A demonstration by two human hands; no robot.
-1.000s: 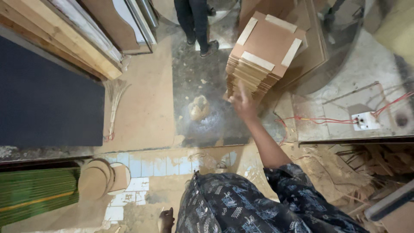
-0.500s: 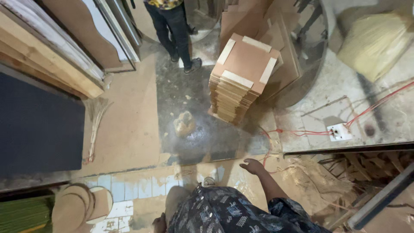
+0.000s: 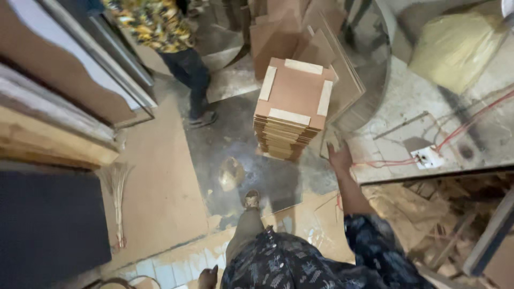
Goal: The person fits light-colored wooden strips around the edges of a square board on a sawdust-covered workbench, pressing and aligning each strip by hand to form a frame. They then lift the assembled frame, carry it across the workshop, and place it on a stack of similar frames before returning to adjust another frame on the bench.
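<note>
A tall stack of square brown boards (image 3: 292,109) with pale wooden strips along the top edges stands on the floor ahead. My right hand (image 3: 339,158) reaches forward with fingers spread, just right of the stack's base and near a thin board leaning there; it holds nothing. My left hand (image 3: 208,278) shows only at the bottom edge, hanging by my patterned shirt, fingers curled and empty as far as I can see. My foot (image 3: 251,199) steps forward on the dark floor.
Another person (image 3: 176,48) in a patterned shirt and dark trousers stands at the upper left. More boards (image 3: 326,45) lean behind the stack. A white socket with red wires (image 3: 427,157) lies at right. A small broom (image 3: 118,198) and stacked planks (image 3: 48,134) are at left.
The view has moved closer to the stack. My right hand, which had dropped back toward my body, has reached forward again to the stack's right side. The other person has stepped nearer.
</note>
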